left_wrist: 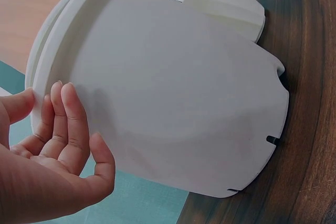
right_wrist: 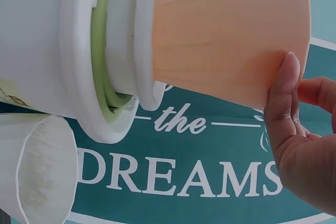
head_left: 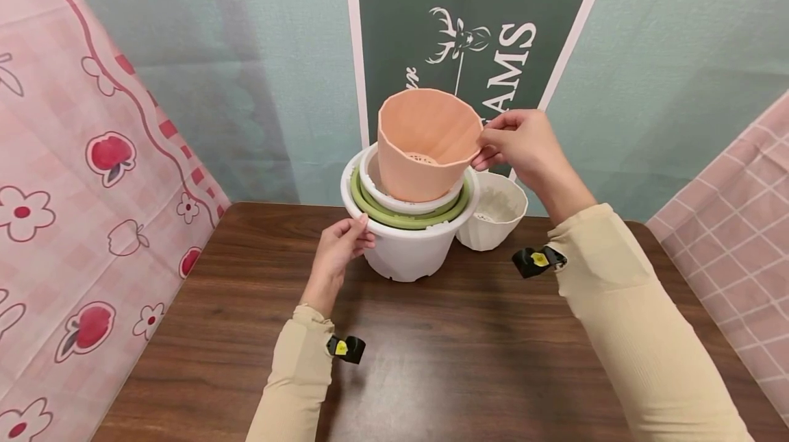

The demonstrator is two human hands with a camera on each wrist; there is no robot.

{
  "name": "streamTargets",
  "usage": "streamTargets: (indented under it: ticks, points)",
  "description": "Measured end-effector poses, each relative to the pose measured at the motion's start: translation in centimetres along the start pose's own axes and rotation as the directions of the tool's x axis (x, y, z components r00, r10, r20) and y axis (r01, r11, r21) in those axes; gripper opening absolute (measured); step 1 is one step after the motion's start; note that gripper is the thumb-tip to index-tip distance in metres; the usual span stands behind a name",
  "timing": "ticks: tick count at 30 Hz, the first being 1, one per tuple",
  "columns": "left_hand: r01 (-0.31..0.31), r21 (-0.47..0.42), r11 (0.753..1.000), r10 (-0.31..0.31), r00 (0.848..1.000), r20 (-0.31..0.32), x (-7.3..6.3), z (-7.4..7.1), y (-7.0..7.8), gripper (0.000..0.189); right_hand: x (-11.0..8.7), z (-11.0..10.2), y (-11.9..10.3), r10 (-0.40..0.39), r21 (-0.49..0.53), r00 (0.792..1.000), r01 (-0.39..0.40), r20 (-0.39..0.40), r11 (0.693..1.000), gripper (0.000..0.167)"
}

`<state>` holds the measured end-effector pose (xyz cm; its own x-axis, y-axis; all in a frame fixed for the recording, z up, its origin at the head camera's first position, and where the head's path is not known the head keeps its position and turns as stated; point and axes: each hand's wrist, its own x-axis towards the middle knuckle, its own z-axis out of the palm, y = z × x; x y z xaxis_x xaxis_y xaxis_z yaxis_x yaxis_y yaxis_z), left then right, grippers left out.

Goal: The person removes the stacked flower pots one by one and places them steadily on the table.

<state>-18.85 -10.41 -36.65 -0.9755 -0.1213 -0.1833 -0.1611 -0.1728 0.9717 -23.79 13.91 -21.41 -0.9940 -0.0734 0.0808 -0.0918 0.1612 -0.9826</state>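
Observation:
An orange flower pot (head_left: pixel 425 181) with a faceted rim sits partly inside the mouth of a nested stack. My right hand (head_left: pixel 520 147) pinches its rim on the right side; the right wrist view shows fingers against the orange wall (right_wrist: pixel 231 35). Below it are a white pot (head_left: pixel 370 171), a green pot (head_left: pixel 407 221) and a large white pot (head_left: pixel 409 257) standing on the table. My left hand (head_left: pixel 339 250) pinches the large pot's rim at the front left, thumb on top and fingers beneath, as the left wrist view (left_wrist: pixel 58 145) shows. The orange pot's base is hidden.
A smaller white pot (head_left: pixel 493 212), its inside dirty, stands right of the stack near the table's back edge. The brown wooden table (head_left: pixel 431 360) meets a green printed curtain (head_left: pixel 296 86) behind. Pink cloths hang at the left (head_left: pixel 111 223) and right.

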Motion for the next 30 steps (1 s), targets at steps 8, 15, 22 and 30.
streamTargets:
  ticks: [8, 15, 22, 30]
  points:
    - [0.006, 0.0, 1.0, -0.006, 1.0, 0.0, 0.0, 0.0, -0.1, 0.023, -0.4, -0.7, -0.8, 0.007, 0.048, 1.0, -0.006, -0.017, 0.999, 0.006]
    - [0.0, -0.007, 1.0, 0.0, 1.0, 0.002, -0.1, 0.0, 0.0, 0.023, -0.5, -1.1, -1.3, -0.004, 0.097, 1.0, 0.005, -0.005, 0.995, 0.007]
    - [0.011, -0.003, 1.0, -0.011, 1.0, 0.004, 0.0, 0.0, 0.1, 0.023, -0.6, -1.6, -1.7, -0.002, 0.097, 1.0, 0.003, -0.009, 0.995, 0.007]
    - [0.014, 0.007, 1.0, -0.014, 1.0, 0.01, -0.1, -0.1, 0.1, 0.023, -0.8, -2.2, -1.8, 0.008, 0.067, 1.0, -0.006, -0.02, 0.998, 0.006]
